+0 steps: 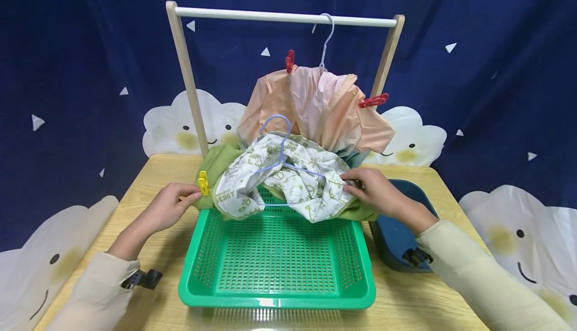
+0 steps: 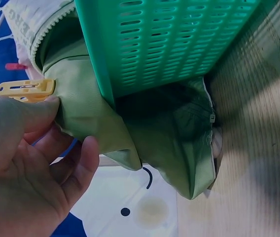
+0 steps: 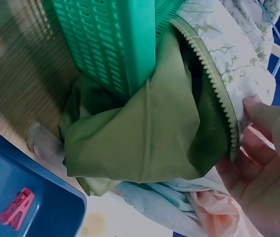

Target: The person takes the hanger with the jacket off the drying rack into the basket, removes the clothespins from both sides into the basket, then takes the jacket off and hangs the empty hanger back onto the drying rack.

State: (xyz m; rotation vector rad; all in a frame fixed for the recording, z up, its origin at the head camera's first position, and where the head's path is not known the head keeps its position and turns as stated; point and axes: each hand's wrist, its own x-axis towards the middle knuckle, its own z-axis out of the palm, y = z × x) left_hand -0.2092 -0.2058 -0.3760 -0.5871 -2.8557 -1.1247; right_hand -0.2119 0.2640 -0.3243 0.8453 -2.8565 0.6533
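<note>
A green jacket (image 2: 88,98) with a white, green-printed lining (image 1: 239,186) lies over the far end of the green basket (image 1: 277,302). Inside its opening is a lavender hanger (image 1: 282,153), hook upward. On the jacket's left side a yellow clothespin (image 1: 204,183) is clipped. Just below that clip, my left hand (image 1: 169,206) pinches the green cloth between thumb and fingers. My right hand (image 1: 376,191) grips the jacket's zipper edge (image 3: 219,86) on the other side, thumb on the printed lining and fingers behind it.
Behind stands a wooden rack with a white rail (image 1: 270,16). Peach garment (image 1: 333,110) hangs there on a white hanger, with red clothespins (image 1: 374,100) clipped on. Right of the basket sits a blue bin (image 1: 392,241) holding a pink clothespin (image 3: 17,208).
</note>
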